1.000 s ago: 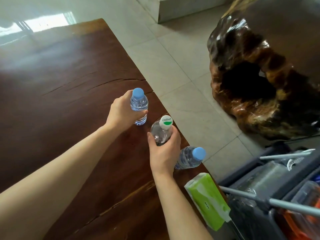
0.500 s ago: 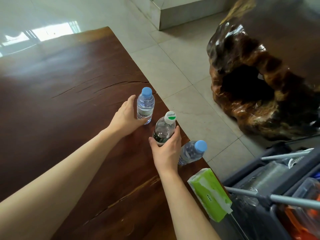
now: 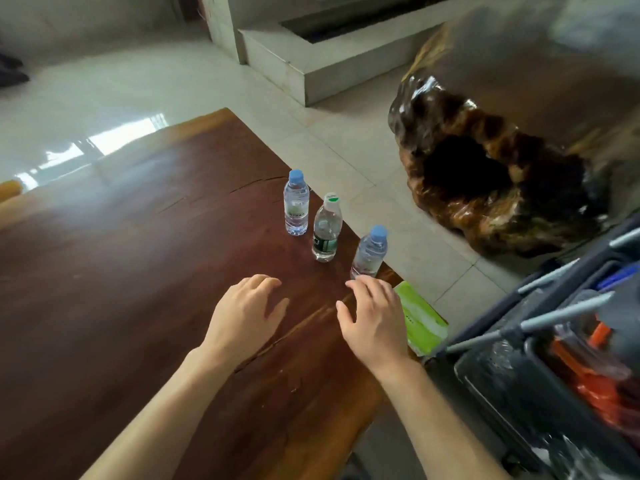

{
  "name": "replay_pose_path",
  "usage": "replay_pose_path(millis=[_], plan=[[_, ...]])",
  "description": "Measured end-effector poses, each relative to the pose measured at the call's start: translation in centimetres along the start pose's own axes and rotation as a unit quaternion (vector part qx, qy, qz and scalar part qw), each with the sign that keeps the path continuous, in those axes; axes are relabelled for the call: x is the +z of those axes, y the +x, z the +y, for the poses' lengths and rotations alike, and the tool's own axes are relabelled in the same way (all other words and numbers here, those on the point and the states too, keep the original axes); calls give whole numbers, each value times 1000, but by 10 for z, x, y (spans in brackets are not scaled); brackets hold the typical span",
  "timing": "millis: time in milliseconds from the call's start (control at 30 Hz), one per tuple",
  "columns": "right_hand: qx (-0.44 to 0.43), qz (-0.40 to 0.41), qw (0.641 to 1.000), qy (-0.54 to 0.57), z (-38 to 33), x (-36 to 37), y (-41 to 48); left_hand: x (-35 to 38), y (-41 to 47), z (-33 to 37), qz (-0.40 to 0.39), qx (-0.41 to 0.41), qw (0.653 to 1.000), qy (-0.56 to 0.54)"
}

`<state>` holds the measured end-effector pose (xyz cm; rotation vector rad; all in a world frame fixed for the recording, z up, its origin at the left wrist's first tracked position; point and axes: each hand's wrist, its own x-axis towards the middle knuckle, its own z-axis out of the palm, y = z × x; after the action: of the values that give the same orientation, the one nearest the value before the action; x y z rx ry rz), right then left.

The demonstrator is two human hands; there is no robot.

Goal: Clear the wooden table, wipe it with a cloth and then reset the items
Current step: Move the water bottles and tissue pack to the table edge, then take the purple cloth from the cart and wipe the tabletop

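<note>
Three water bottles stand in a row near the right edge of the dark wooden table (image 3: pixel 138 271): a blue-capped bottle (image 3: pixel 296 204) farthest, a white-capped bottle (image 3: pixel 327 230) in the middle, and a second blue-capped bottle (image 3: pixel 370 252) nearest. A green tissue pack (image 3: pixel 420 320) lies at the table's right edge, partly behind my right hand (image 3: pixel 374 315). That hand hovers open just short of the nearest bottle. My left hand (image 3: pixel 244 315) hovers open over bare wood, holding nothing.
A dark cleaning cart (image 3: pixel 554 358) with grey handles and orange items stands against the table's right side. A large gnarled wooden stump (image 3: pixel 485 174) sits on the tiled floor beyond. A stone step (image 3: pixel 329 71) runs along the back.
Both hands let go of the blue-capped and white-capped bottles and drew back toward me. The bottles now stand free. The camera view tilted up and back.
</note>
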<state>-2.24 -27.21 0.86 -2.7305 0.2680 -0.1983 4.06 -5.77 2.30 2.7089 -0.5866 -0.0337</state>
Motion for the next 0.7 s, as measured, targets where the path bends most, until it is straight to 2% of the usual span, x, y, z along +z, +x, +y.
replay_pose_path(millis=[267,467,700], plan=[[5,27,998,-59,81,-91,-128,-7,-67,109,8,146,989,-8],[83,91,989,-81,146,-157,-211,6,-81,212,-18,233,972,-21],[174,168,966,-95,224,-221,-292,36,-84,343,-52,347,935,-49]])
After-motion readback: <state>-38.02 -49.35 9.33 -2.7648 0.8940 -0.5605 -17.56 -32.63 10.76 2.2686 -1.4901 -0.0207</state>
